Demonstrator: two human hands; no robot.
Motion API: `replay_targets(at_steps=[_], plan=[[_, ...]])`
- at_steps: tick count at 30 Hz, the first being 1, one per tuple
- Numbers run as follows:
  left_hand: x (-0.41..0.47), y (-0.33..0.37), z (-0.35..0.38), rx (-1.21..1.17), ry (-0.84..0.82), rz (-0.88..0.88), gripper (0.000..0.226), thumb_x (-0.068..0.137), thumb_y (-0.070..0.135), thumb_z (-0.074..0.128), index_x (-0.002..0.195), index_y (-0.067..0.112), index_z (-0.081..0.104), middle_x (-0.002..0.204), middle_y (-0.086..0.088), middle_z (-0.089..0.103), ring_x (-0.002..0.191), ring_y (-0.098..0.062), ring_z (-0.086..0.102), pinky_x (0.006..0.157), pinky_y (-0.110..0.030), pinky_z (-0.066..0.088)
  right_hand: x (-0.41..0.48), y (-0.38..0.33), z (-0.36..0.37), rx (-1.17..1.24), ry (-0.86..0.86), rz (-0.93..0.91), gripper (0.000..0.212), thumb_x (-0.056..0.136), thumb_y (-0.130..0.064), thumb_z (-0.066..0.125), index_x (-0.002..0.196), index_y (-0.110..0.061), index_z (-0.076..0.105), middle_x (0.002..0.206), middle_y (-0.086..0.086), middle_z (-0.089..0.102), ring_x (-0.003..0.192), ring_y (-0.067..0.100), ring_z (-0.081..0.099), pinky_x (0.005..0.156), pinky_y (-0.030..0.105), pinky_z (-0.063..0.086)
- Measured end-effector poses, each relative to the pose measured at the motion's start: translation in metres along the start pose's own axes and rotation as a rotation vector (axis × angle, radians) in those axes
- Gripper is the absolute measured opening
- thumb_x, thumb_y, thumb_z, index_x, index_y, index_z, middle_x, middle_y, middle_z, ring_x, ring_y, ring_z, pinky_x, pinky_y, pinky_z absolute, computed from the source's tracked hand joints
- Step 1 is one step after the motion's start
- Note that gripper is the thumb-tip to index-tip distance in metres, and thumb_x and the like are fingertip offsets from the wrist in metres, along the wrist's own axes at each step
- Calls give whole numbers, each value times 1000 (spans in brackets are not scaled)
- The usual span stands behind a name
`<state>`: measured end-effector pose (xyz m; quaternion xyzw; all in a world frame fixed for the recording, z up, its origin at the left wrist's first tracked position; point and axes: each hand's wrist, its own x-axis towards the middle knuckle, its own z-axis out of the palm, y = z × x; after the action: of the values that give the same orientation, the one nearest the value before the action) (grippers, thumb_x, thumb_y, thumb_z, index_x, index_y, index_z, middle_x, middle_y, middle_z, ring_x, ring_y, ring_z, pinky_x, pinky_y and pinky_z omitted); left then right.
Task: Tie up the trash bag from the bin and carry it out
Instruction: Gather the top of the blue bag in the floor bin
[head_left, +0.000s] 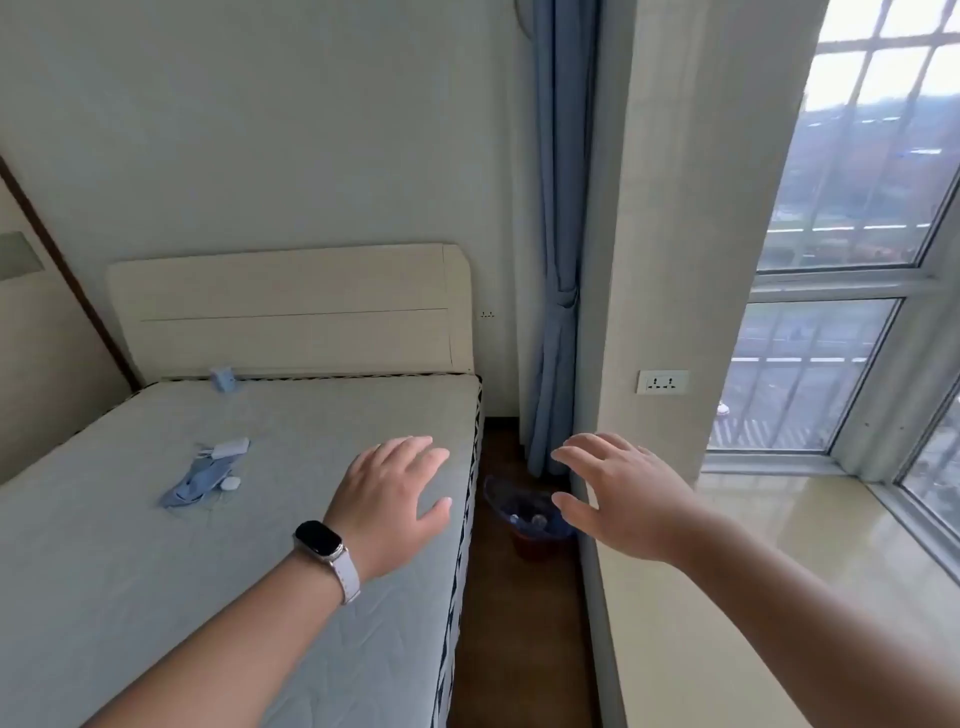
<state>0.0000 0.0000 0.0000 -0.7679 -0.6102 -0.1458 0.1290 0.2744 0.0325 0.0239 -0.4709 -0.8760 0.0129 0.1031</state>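
A small reddish bin stands on the dark floor in the narrow gap between the bed and the window ledge. A blue translucent trash bag lines it, with some rubbish inside. My left hand, a smartwatch on its wrist, hovers with fingers spread above the bed's right edge. My right hand reaches forward with fingers apart, above and just right of the bin, hiding part of its rim. Neither hand holds anything or touches the bag.
A bare mattress with a pale headboard fills the left; a blue cloth and small white items lie on it. A blue curtain hangs behind the bin. A glossy window ledge and a wall socket are on the right.
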Motion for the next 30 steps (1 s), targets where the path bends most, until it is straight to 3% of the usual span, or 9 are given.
replay_targets(at_steps=[16, 30], plan=[[160, -137, 138, -111, -47, 34, 50, 76, 44, 49, 118, 19, 61, 121, -5, 64, 111, -26, 59, 94, -41, 46, 223, 36, 71, -86, -121, 71, 52, 94, -55, 36, 140, -31, 34, 145, -8, 41, 135, 16, 34, 108, 33, 32], [271, -169, 208, -125, -124, 98, 48, 79, 45, 48, 118, 19, 62, 119, -2, 65, 111, -22, 60, 92, -39, 48, 318, 117, 103, -69, -152, 136, 55, 94, -55, 35, 143, -29, 33, 149, -6, 38, 137, 18, 32, 110, 34, 29]])
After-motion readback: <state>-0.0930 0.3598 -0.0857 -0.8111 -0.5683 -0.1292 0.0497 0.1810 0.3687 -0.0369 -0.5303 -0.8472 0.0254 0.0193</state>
